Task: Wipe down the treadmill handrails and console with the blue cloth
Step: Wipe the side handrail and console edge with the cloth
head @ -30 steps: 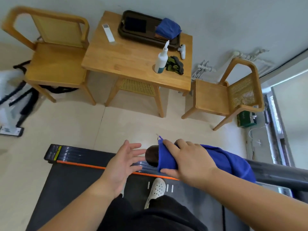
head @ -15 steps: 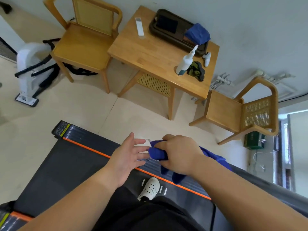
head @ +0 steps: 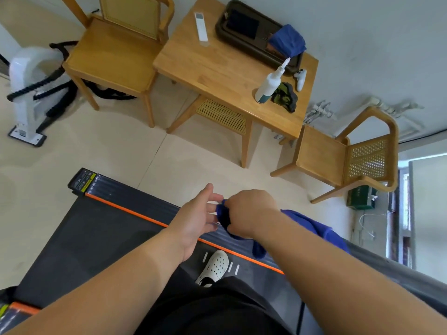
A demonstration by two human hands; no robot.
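My right hand (head: 249, 211) grips the blue cloth (head: 312, 226), bunched round the end of the dark treadmill handrail (head: 391, 274). The handrail runs from under the cloth down to the lower right. The rest of the cloth drapes along the rail behind my right forearm, with a fold hanging below. My left hand (head: 196, 218) is beside the cloth's end with its fingers spread, fingertips close to or touching the cloth. The rail's tip is hidden under cloth and hand. Below lies the treadmill deck (head: 101, 228) with an orange stripe. No console is in view.
A wooden table (head: 217, 68) ahead holds a spray bottle (head: 268, 85), a dark tray (head: 256, 39) with another blue cloth (head: 287, 41), and a white remote (head: 201, 26). Wooden chairs (head: 113, 59) stand on both sides. A white machine (head: 29, 93) is at the left. My white shoe (head: 215, 267) is on the belt.
The view shifted, so the room slid right and down. My right hand turned from lying flat on the cloth to gripping it bunched at the rail's end. My left hand stayed beside it.
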